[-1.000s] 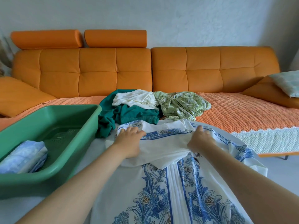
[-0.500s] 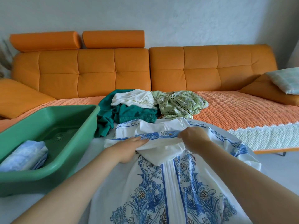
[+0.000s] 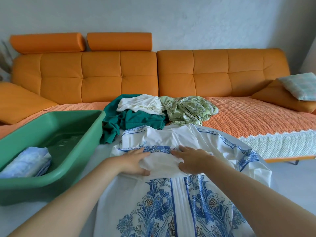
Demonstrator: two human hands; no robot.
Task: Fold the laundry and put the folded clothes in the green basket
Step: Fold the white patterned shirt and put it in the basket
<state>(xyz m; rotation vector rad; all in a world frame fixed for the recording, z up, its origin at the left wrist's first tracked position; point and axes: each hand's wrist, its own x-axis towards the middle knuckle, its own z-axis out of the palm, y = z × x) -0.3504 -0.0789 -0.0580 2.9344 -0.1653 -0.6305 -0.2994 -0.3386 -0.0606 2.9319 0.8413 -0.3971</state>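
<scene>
Garment (image 3: 177, 194) right of green plastic basket (image 3: 80, 151): thin white cloth, blue floral print. Left hand (image 3: 135, 161), right hand (image 3: 193, 159) flat on fold, fingers straight.

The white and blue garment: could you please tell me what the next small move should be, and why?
Probably smooth the folded top of the garment, sliding both hands outward: the left hand and right hand rest flat on it, and the fold between them looks puffy.

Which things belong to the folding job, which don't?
Job: white blue-floral garment, left hand, right hand, green plastic basket, folded pale-blue cloth, teal garment, white top, green leaf-print garment.
Lying about: orange leather sofa, orange knitted throw, pale checked cushion.
</scene>
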